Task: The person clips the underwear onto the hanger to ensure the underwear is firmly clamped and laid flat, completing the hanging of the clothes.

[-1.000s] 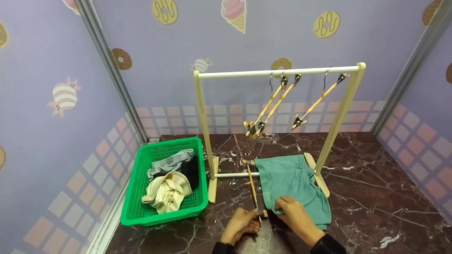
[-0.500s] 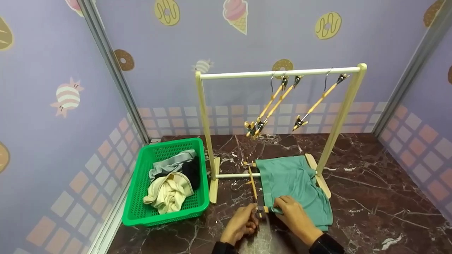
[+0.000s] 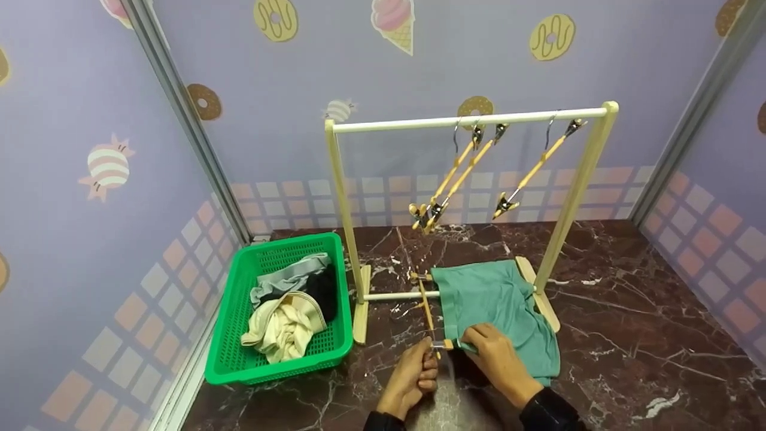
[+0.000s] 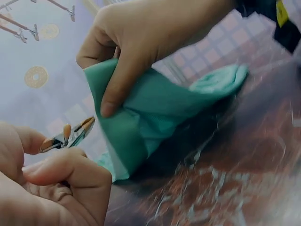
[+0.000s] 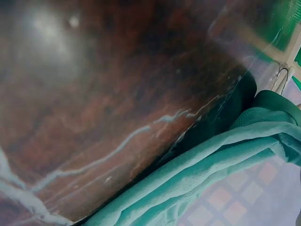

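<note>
Green boxer briefs [image 3: 488, 299] lie on the table, partly over the rack's foot. My right hand [image 3: 499, 362] pinches the near corner of their waistband and lifts it off the surface. Left of the garment lies a wooden clip hanger [image 3: 426, 312]. Its near metal clip [image 3: 444, 345] is gripped at the back by my left hand [image 3: 413, 374], fingers curled. In the left wrist view the orange-tipped clip [image 4: 83, 129] points at the waistband, just short of it. The far clip [image 3: 421, 276] is at the waistband's far corner; whether it bites the cloth is unclear.
A wooden rack [image 3: 470, 121] stands over the garment, with several clip hangers [image 3: 470, 173] on its bar. On the left, a green basket [image 3: 216, 359] holds cream [image 3: 287, 329], grey [image 3: 293, 277] and black clothes [image 3: 323, 293]. Patterned walls enclose the marble table [image 3: 634, 323].
My left hand has shifted slightly forward and closed more around the near clip, which now sits closer to the waistband corner. My right hand keeps its pinch and has risen slightly.
</note>
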Demonstrator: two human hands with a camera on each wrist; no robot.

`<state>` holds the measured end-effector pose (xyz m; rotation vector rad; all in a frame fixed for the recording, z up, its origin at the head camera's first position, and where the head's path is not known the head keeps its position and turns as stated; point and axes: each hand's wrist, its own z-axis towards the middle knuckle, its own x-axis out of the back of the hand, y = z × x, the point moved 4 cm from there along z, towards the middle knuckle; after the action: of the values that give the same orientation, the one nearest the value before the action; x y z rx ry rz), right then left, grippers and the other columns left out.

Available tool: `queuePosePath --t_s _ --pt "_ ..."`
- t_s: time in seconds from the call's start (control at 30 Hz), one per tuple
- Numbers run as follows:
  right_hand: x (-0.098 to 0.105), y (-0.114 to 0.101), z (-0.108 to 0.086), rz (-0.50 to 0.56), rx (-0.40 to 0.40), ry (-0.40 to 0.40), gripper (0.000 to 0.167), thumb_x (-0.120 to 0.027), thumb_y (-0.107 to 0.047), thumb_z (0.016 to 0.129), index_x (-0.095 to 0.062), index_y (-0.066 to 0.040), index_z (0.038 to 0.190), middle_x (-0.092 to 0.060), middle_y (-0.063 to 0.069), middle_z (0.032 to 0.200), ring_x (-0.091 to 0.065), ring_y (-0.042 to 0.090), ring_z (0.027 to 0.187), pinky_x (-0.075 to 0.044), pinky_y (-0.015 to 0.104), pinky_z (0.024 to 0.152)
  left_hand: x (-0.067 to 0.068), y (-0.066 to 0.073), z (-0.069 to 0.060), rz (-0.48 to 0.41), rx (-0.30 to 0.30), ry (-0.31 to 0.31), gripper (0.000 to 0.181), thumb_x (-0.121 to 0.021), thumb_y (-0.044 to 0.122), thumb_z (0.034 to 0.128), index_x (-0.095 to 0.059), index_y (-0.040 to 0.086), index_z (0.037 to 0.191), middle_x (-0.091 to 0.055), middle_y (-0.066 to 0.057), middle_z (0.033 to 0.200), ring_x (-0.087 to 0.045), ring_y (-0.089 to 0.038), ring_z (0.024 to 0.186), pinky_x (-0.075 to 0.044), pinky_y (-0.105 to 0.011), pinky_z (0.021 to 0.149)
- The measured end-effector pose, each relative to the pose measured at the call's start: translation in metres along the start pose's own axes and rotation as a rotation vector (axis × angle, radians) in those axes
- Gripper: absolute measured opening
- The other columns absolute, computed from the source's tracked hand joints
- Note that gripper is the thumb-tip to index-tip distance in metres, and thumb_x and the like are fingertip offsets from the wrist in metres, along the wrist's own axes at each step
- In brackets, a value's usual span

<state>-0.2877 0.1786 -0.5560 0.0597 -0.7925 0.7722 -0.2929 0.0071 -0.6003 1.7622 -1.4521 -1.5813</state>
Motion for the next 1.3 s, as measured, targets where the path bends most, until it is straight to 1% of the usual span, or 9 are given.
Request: queuePosePath --t_s 0.1,0.2,0.37,0.63,0.73,0.87,1.03,1.13,1.3 --pt "-0.002 0.001 0.005 -0.001 0.041 0.036 0.048 -0.093 0.011 0.057 -0.061 -0.015 0.083 -0.062 -0.004 0.087 -0.062 0.014 0.084 -0.054 0.029 0.070 -0.001 0.003 -0.001 -0.056 -0.016 -0.017 0.038 -0.049 0.028 0.1075 -0.039 0.017 0.073 -0.032 0.008 0.065 -0.023 0.002 0.049 -0.023 -0.011 0.040" --pt "-0.005 0.001 0.008 -0.004 0.063 0.040 0.051 -0.093 0.012 0.054 -0.059 -0.014 0.083 -0.060 -0.004 0.088 -0.059 0.014 0.084 -0.052 0.028 0.069 -0.002 0.006 -0.002 -0.088 -0.024 -0.032 0.039 -0.046 0.025 0.1087 -0.038 0.016 0.072 -0.031 0.008 0.065 -0.023 0.003 0.048 -0.023 -0.010 0.040" --pt "-0.010 -0.001 0.009 -0.009 0.058 0.037 0.053 -0.092 0.014 0.055 -0.055 -0.014 0.082 -0.057 -0.004 0.087 -0.056 0.012 0.083 -0.049 0.028 0.067 -0.006 0.008 -0.003 -0.110 -0.032 -0.041 0.039 -0.042 0.022 0.1099 -0.038 0.015 0.072 -0.032 0.008 0.066 -0.024 0.003 0.049 -0.023 -0.010 0.040" --pt "-0.013 -0.007 0.009 0.019 0.083 0.055 0.054 -0.092 0.017 0.054 -0.056 -0.011 0.084 -0.058 -0.002 0.090 -0.057 0.013 0.085 -0.048 0.024 0.072 -0.009 0.006 -0.001 -0.108 -0.026 -0.050 0.038 -0.040 0.021 0.1097 -0.039 0.015 0.072 -0.033 0.008 0.065 -0.025 0.003 0.048 -0.024 -0.010 0.040" --pt "-0.012 -0.009 0.006 0.047 0.084 0.024 0.057 -0.091 0.017 0.053 -0.055 -0.009 0.089 -0.055 0.000 0.094 -0.055 0.013 0.087 -0.047 0.025 0.073 -0.009 0.006 -0.002 -0.100 -0.029 -0.046 0.039 -0.040 0.022 0.1098 -0.038 0.015 0.072 -0.032 0.008 0.065 -0.024 0.003 0.048 -0.024 -0.010 0.040" --pt "-0.011 -0.011 0.001 0.113 0.097 -0.032 0.052 -0.085 0.015 0.060 -0.054 -0.008 0.094 -0.052 0.002 0.100 -0.053 0.014 0.090 -0.046 0.026 0.075 -0.008 0.007 -0.001 -0.084 -0.031 -0.047 0.040 -0.041 0.024 0.1100 -0.038 0.015 0.071 -0.032 0.009 0.065 -0.024 0.003 0.048 -0.023 -0.010 0.040" --pt "-0.010 -0.010 -0.003 0.115 0.156 -0.061 0.038 -0.080 0.009 0.070 -0.057 -0.011 0.092 -0.055 0.002 0.105 -0.055 0.013 0.095 -0.047 0.024 0.079 -0.005 0.004 -0.001 -0.085 -0.031 -0.047 0.039 -0.044 0.024 0.1093 -0.039 0.015 0.072 -0.032 0.009 0.064 -0.024 0.003 0.048 -0.023 -0.010 0.040" --pt "-0.010 -0.008 -0.004 0.122 0.186 -0.088 0.037 -0.082 0.008 0.071 -0.059 -0.014 0.091 -0.056 0.000 0.105 -0.055 0.011 0.096 -0.047 0.022 0.079 -0.003 0.002 -0.001 -0.080 -0.034 -0.053 0.038 -0.044 0.024 0.1092 -0.039 0.015 0.072 -0.032 0.009 0.064 -0.025 0.003 0.048 -0.023 -0.010 0.039" --pt "-0.009 -0.007 -0.004 0.187 0.222 -0.143 0.037 -0.083 0.009 0.073 -0.061 -0.015 0.090 -0.055 -0.002 0.102 -0.051 0.011 0.092 -0.046 0.024 0.074 -0.001 0.000 -0.001 -0.057 -0.019 -0.070 0.035 -0.045 0.024 0.1090 -0.039 0.015 0.076 -0.033 0.008 0.064 -0.025 0.002 0.048 -0.024 -0.010 0.040"
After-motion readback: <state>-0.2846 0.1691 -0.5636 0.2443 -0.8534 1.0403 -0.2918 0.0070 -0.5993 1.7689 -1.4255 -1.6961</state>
